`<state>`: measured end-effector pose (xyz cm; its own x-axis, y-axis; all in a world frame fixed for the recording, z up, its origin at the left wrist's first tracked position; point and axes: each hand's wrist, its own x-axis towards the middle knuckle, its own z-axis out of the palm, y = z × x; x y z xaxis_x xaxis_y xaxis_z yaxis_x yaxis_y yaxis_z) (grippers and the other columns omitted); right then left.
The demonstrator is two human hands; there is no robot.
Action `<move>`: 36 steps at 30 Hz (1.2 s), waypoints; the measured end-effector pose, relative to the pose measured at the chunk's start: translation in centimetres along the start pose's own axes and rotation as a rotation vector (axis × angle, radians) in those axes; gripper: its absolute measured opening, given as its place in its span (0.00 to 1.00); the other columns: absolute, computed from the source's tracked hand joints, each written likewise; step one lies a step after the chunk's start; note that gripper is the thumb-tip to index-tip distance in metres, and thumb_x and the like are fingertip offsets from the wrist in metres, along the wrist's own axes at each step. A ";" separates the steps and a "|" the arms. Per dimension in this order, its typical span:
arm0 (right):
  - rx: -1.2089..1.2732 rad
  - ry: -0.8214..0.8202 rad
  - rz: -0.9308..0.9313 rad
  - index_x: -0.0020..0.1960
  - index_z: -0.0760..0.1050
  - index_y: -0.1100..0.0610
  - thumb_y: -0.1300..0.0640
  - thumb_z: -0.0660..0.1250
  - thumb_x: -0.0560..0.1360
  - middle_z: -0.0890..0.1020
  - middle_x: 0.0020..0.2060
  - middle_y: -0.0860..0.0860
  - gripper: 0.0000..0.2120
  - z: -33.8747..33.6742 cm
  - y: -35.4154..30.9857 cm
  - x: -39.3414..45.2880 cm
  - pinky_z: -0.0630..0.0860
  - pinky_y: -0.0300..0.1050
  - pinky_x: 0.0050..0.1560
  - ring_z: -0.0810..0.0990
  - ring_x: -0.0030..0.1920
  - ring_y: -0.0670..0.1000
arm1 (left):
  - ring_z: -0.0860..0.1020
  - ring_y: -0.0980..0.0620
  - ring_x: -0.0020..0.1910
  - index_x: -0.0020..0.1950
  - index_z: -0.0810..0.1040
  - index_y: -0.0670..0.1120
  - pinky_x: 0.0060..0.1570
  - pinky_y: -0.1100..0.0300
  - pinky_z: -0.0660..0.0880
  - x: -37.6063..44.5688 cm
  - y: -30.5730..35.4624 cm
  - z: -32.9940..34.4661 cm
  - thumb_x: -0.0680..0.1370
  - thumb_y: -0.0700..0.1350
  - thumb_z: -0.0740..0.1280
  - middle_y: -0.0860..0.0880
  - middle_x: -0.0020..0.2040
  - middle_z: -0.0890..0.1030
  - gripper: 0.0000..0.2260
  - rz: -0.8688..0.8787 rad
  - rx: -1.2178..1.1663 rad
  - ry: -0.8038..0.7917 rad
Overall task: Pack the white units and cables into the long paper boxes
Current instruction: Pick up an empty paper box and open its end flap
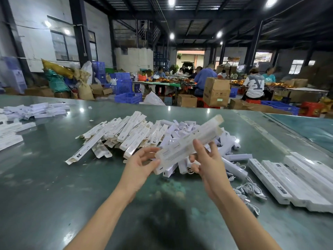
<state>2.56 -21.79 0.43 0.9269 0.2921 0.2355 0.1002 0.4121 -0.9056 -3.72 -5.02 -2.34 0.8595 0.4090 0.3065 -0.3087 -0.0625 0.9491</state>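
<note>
A long, narrow white paper box (189, 141) with printed text on its side and an open tan flap at its far end is held tilted above the glossy grey-green tabletop (54, 177), its far end raised toward the right; it is blurred. Under and behind it lies a loose heap of flat, unfilled long paper boxes (122, 134), white outside and tan cardboard inside, fanned out in many directions. Just right of that heap sits a pile of smooth white plastic units (182, 128), small blocks and longer bars mixed together. A tangle of thin white cables (250, 190) lies near the right forearm, partly beside a longer white bar.

At the right edge, a row of closed long white boxes (292, 179) lies side by side, touching one another. At the far left is another scatter of white boxes (34, 110). Beyond the table stand blue plastic crates (128, 97), brown cardboard cartons (216, 92) and seated workers at other tables.

The left hand (140, 166) holds the near end of the raised box, thumb against its end and fingers loosely curled behind it. The right hand (205, 159) grips the box near its middle, the forefinger laid up along the side and the other fingers curled beneath.
</note>
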 end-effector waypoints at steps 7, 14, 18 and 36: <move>0.244 0.186 0.068 0.50 0.78 0.57 0.48 0.72 0.68 0.84 0.40 0.51 0.16 -2.2 -0.2 0.0 0.80 0.37 0.34 0.83 0.36 0.49 | 0.82 0.58 0.45 0.47 0.82 0.55 0.48 0.67 0.76 1.4 0.7 0.5 0.76 0.31 0.68 0.56 0.44 0.85 0.17 0.210 0.236 0.135; 0.671 0.279 0.141 0.49 0.78 0.60 0.56 0.70 0.73 0.85 0.43 0.56 0.09 -2.8 1.5 0.1 0.81 0.39 0.39 0.85 0.41 0.51 | 0.82 0.53 0.53 0.64 0.73 0.47 0.56 0.61 0.77 1.3 -0.7 5.1 0.68 0.52 0.73 0.48 0.56 0.81 0.26 -0.316 -0.379 0.107; 0.580 0.172 0.126 0.53 0.76 0.64 0.60 0.70 0.69 0.84 0.48 0.60 0.14 -2.8 2.3 0.1 0.81 0.42 0.42 0.85 0.46 0.55 | 0.80 0.46 0.58 0.64 0.77 0.40 0.65 0.52 0.74 0.6 -0.9 7.4 0.72 0.54 0.69 0.40 0.60 0.81 0.25 -0.369 -0.460 -0.208; -1.103 -0.095 -0.588 0.64 0.76 0.49 0.51 0.75 0.69 0.78 0.55 0.42 0.24 -3.9 4.8 -0.3 0.73 0.36 0.52 0.76 0.53 0.42 | 0.85 0.47 0.38 0.51 0.82 0.40 0.31 0.61 0.78 2.0 -2.9 6.4 0.79 0.46 0.68 0.42 0.41 0.86 0.10 -0.243 -0.313 0.176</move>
<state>4.15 -23.24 -5.36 0.6141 0.3893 0.6865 0.7808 -0.4262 -0.4568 1.54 -9.80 -4.05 0.8481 0.5287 0.0341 -0.2380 0.3227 0.9161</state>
